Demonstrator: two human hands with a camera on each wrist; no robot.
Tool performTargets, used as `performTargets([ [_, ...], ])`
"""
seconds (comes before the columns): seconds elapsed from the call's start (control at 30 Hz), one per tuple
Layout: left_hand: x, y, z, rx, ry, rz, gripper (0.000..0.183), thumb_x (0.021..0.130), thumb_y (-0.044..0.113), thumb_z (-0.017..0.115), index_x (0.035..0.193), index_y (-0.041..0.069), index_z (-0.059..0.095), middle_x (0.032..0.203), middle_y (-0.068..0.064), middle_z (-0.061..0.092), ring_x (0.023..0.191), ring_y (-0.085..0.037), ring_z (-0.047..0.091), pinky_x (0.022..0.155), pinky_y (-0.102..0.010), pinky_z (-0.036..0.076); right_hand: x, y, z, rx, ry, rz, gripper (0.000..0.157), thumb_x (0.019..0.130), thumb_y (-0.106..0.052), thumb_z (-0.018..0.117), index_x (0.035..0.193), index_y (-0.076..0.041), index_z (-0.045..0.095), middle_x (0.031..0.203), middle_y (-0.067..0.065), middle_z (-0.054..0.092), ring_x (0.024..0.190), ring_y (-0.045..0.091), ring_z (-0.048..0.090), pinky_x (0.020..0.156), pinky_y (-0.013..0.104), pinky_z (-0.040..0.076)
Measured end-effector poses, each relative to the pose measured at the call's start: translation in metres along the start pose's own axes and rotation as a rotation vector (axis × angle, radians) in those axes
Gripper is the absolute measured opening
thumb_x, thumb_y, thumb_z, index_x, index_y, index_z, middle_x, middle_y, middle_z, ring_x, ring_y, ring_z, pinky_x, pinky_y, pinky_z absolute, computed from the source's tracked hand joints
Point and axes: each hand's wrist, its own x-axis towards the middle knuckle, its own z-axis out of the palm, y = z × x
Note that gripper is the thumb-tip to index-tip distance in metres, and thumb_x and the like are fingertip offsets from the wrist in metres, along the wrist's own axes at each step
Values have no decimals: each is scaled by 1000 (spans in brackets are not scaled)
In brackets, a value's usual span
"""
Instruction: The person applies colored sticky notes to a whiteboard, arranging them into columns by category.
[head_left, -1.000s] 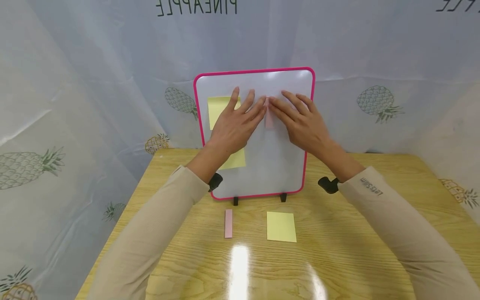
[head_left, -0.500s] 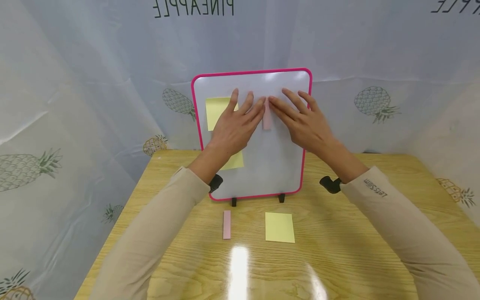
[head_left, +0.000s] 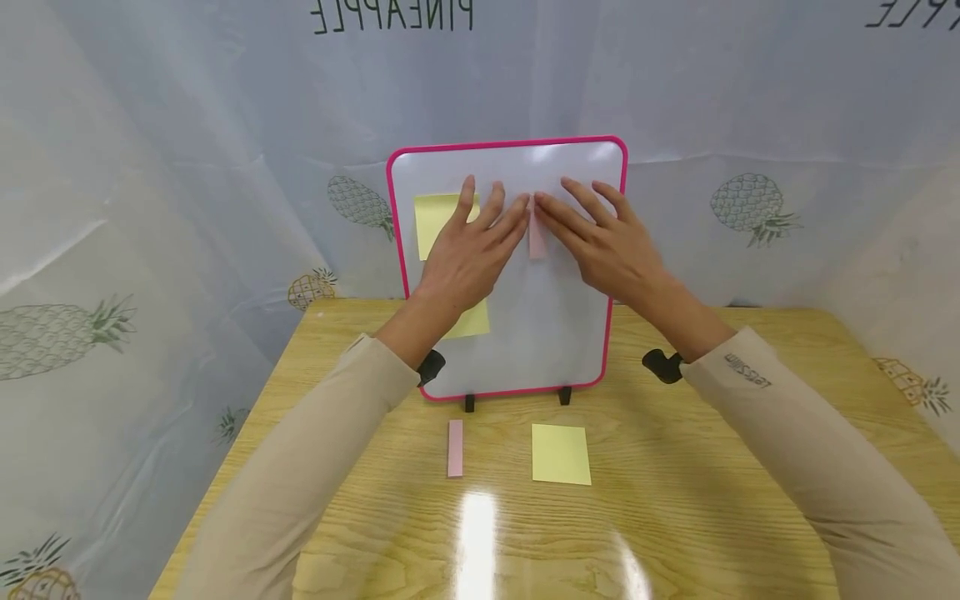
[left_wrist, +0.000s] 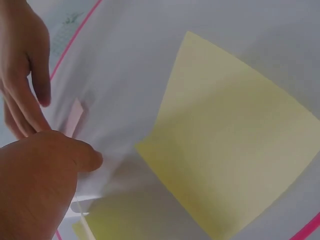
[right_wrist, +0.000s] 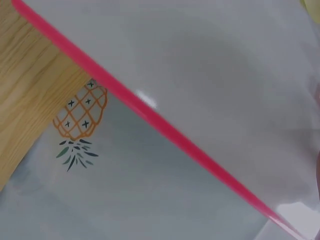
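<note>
Head view: my left grip [head_left: 471, 254] and right grip [head_left: 617, 250] lie against the whiteboard [head_left: 536, 342], fingers straight and spread, neither curled round anything. The leading fingertips come together at the top of the upright pink strip [head_left: 537, 245], which sits towards one o'clock from the board's middle. I judge the two-sided touch is meant to flatten that end evenly; whether every fingertip meets paper or bare board, I cannot tell.

My left grip partly covers the upper yellow note [head_left: 432, 223] at ten o'clock and the lower yellow note [head_left: 471, 322] between seven and eight. Black feet [head_left: 469, 403] seem to prop the board facing me. The loose pink strip [head_left: 455, 450], towards seven, and loose yellow note [head_left: 561, 455], towards five, lie apart on the counter [head_left: 382, 517], probably for easy reach.
</note>
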Motion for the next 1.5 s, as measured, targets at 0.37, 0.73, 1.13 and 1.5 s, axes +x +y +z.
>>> performTargets([
  [0.37,5,3,-1,-48,-33,17,74,94,31,52,155,12,13,160,-3,9,142,-32,10,111,-57,3,-6,2,-4,-44,-14,-3,76,79,-7,68,148,-6,36,154,5,31,140,31,23,114,47,18],
  [0.73,1,0,2,-20,18,-2,73,93,31,54,154,13,18,159,-3,15,140,-32,14,111,-57,4,-5,-2,-7,-15,-18,17,67,85,-5,62,147,-6,37,153,6,31,141,30,21,114,46,17],
  [1.13,4,1,0,-31,21,10,69,93,29,54,153,11,24,158,-5,18,141,-32,12,111,-57,4,-4,5,-9,-70,-18,-45,69,84,-7,64,147,-8,37,153,3,33,139,31,25,114,47,18],
  [1.5,5,1,0,-12,-12,14,69,94,30,52,153,12,20,159,-4,15,141,-31,12,111,-57,4,-5,7,-9,-46,-20,-43,69,82,-7,67,145,-3,40,151,6,35,139,31,25,114,47,18],
])
